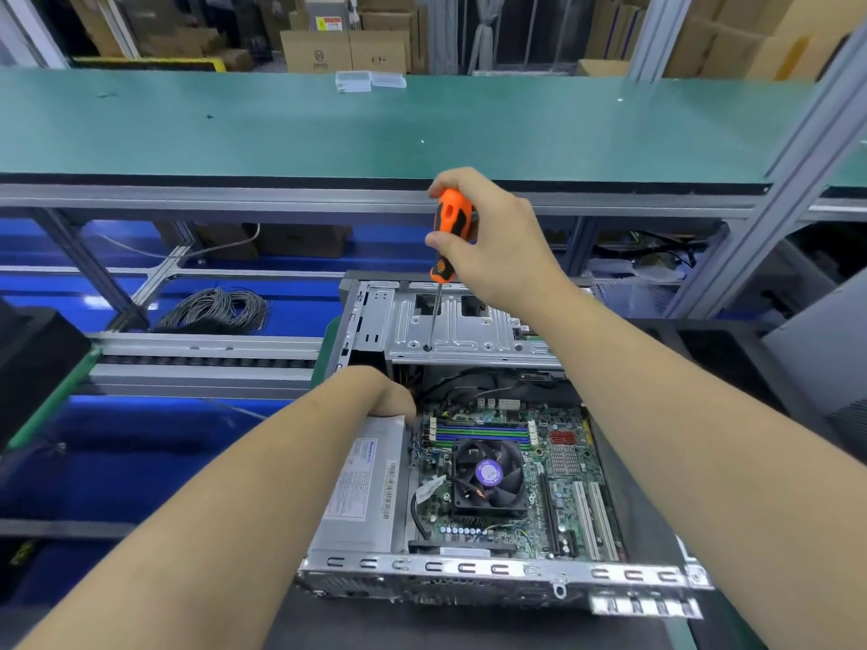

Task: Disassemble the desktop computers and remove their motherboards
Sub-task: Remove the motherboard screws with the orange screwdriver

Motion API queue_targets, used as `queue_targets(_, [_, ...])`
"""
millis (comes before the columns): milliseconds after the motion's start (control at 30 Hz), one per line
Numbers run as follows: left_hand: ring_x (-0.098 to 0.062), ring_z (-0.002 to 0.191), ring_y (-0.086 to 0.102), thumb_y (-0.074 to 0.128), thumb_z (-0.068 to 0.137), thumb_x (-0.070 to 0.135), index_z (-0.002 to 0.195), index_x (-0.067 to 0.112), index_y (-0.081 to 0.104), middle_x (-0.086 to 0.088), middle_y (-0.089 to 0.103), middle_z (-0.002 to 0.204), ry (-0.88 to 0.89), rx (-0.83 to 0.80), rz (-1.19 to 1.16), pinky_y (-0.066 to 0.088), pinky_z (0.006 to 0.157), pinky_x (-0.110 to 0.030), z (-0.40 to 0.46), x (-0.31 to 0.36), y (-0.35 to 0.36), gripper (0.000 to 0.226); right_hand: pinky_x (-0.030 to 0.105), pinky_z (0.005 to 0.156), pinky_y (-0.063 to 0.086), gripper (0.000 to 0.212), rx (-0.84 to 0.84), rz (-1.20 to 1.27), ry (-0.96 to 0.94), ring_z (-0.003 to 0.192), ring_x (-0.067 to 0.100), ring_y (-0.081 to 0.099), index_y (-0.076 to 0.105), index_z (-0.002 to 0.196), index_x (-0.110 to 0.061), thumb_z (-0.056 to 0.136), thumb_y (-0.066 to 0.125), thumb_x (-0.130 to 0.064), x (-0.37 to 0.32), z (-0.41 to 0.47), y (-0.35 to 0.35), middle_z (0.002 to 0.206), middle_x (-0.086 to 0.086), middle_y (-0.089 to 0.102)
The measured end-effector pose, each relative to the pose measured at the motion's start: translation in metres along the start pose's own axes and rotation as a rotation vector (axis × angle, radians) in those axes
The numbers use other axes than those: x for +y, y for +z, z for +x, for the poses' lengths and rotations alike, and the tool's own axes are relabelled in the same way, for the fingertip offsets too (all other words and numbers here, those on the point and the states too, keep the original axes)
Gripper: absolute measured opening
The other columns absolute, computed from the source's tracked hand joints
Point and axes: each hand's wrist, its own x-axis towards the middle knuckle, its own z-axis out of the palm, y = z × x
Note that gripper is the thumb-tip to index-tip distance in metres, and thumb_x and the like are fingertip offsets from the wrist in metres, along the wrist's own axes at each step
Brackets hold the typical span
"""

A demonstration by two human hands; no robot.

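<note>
An open desktop case (pixel 469 567) lies in front of me with its green motherboard (pixel 563 466) and black CPU fan (pixel 488 476) exposed. A silver power supply (pixel 361 490) sits along the case's left side. My right hand (pixel 497 241) grips an orange-and-black screwdriver (pixel 448 236) held upright, its tip in a hole on the metal drive cage (pixel 450 330) at the far end. My left hand (pixel 384 391) reaches into the case between the power supply and the cage; its fingers are hidden.
A green-topped workbench (pixel 375 129) runs across behind the case, with a clear plastic box (pixel 370 81) on it. A coil of grey cable (pixel 220 309) lies on the blue floor to the left. A dark object (pixel 37 354) stands at far left. Cardboard boxes (pixel 347 49) fill the background.
</note>
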Motion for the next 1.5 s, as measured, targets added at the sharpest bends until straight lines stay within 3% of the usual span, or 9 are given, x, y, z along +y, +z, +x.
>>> queue_targets(100, [-0.009,0.087,0.044,0.047,0.094,0.035,0.121,0.022,0.049,-0.004,0.042,0.124,0.085,-0.028,0.012,0.037,0.095,-0.038,0.005,-0.001,0.003,0.031,0.006,0.067,0.038,0.034,0.026,-0.005,0.023,0.075,0.004,0.048,0.058,0.119,-0.025,0.088,0.072,-0.018,0.001,0.005,-0.001,0.084,-0.013,0.052])
queue_targets(200, [-0.012,0.091,0.036,0.049,0.074,0.042,0.106,0.027,0.043,0.006,0.035,0.114,0.120,-0.036,0.009,0.034,0.092,-0.038,0.018,-0.005,0.004,0.036,0.007,0.067,0.038,0.035,0.035,-0.015,0.023,0.080,0.013,0.048,0.057,0.120,-0.027,0.088,0.071,-0.018,0.000,0.010,-0.001,0.087,-0.011,0.053])
queue_targets(367, [-0.016,0.096,0.038,0.050,0.063,0.046,0.105,0.031,0.043,0.008,0.037,0.112,0.134,-0.066,0.031,0.039,0.095,-0.041,0.033,-0.005,0.005,0.045,0.022,0.076,0.037,0.037,0.003,-0.032,0.041,0.091,0.021,0.045,0.056,0.124,-0.026,0.090,0.070,-0.019,0.000,0.010,0.003,0.092,-0.008,0.053])
queue_targets(500, [-0.005,0.075,0.030,0.048,0.061,0.043,0.101,0.037,0.039,0.012,0.031,0.100,0.150,-0.107,0.080,0.030,0.087,-0.040,0.033,-0.003,0.007,0.041,0.022,0.078,0.036,0.041,-0.001,-0.036,0.049,0.093,0.020,0.044,0.055,0.128,-0.026,0.091,0.069,-0.019,-0.001,0.010,0.006,0.098,-0.007,0.054])
queue_targets(633, [-0.015,0.090,0.037,0.047,0.071,0.041,0.129,0.032,0.046,0.007,0.029,0.116,0.137,-0.124,0.054,0.035,0.088,-0.040,0.028,0.000,0.009,0.059,0.022,0.080,0.037,0.043,0.000,-0.031,0.044,0.089,0.019,0.046,0.055,0.130,-0.027,0.091,0.069,-0.019,-0.004,0.014,0.005,0.092,-0.014,0.054])
queue_targets(867, [-0.005,0.068,0.023,0.047,0.067,0.040,0.089,0.035,0.036,0.010,0.029,0.093,0.169,-0.119,0.070,0.031,0.084,-0.039,0.035,-0.001,0.009,0.026,0.024,0.084,0.037,0.043,-0.047,-0.077,0.030,0.094,0.020,0.046,0.055,0.131,-0.025,0.091,0.070,-0.020,-0.006,0.014,0.009,0.102,-0.007,0.056])
queue_targets(1100, [-0.005,0.066,0.021,0.047,0.072,0.039,0.089,0.033,0.036,0.011,0.023,0.083,0.197,-0.113,0.101,0.033,0.080,-0.038,0.048,-0.004,0.008,0.022,0.015,0.075,0.036,0.038,-0.018,-0.086,0.043,0.086,0.012,0.048,0.056,0.126,-0.026,0.091,0.070,-0.020,-0.004,0.012,0.008,0.095,-0.008,0.056])
queue_targets(1333, [-0.019,0.102,0.029,0.049,0.091,0.038,0.109,0.027,0.036,0.004,0.028,0.116,0.172,-0.107,0.071,0.030,0.088,-0.037,0.056,-0.005,0.009,0.025,0.021,0.079,0.030,0.041,-0.037,-0.099,0.041,0.091,0.019,0.043,0.054,0.129,-0.026,0.092,0.069,-0.021,-0.005,0.008,0.011,0.100,-0.007,0.055])
queue_targets(1500, [-0.018,0.099,0.029,0.049,0.095,0.037,0.109,0.025,0.034,0.003,0.027,0.116,0.174,-0.105,0.067,0.029,0.087,-0.036,0.057,-0.005,0.009,0.023,0.023,0.082,0.034,0.041,-0.023,-0.094,0.043,0.093,0.020,0.047,0.054,0.130,-0.026,0.092,0.069,-0.020,-0.006,0.008,0.008,0.107,-0.005,0.059])
